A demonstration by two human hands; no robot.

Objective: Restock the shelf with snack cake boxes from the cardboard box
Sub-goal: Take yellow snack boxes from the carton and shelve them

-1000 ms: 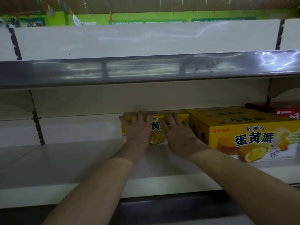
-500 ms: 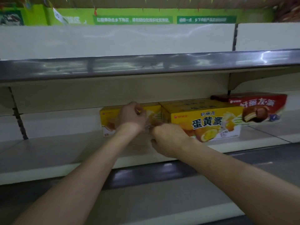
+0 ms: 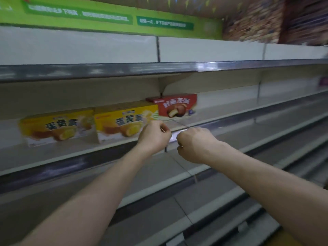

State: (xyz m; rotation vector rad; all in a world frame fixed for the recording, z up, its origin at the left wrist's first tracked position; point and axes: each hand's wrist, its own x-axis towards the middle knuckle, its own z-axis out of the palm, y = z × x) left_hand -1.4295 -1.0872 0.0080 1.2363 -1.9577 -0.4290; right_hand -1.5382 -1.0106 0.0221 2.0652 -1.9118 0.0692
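Store aisle, dim, blurred by camera motion: pale metal shelving under a green banner [image 3: 110, 16], with a grey-edged upper shelf [image 3: 106, 71] above and further bare tiers below. On the middle shelf [image 3: 58, 158], three snack cake boxes in a row: left yellow box [image 3: 56, 126], set slightly back; right yellow box [image 3: 124, 121], touching it and nearer the front lip; red box [image 3: 174, 105], just beside and further back, its lower left corner hidden behind the yellow one. Left hand [image 3: 154, 137] and right hand [image 3: 193, 145] raised side by side in front of the shelf lip, near each other but apart, both with fingers curled into loose fists and holding nothing visible; left hand overlapping the lower right corner of the right yellow box in view, contact not determinable. Cardboard box outside the frame. Step in hand, by judgement: placement finished, return to the supply for another box. For a clean job: hands drawn straight back to avoid dragging the row forward; next box gripped at both short ends, printed face outward and upright; set down in the open run of shelf left of the yellow pair or stacked squarely on top; slid back until flush with its neighbour, fronts aligned. Risk: a snagged corner skewing the row.
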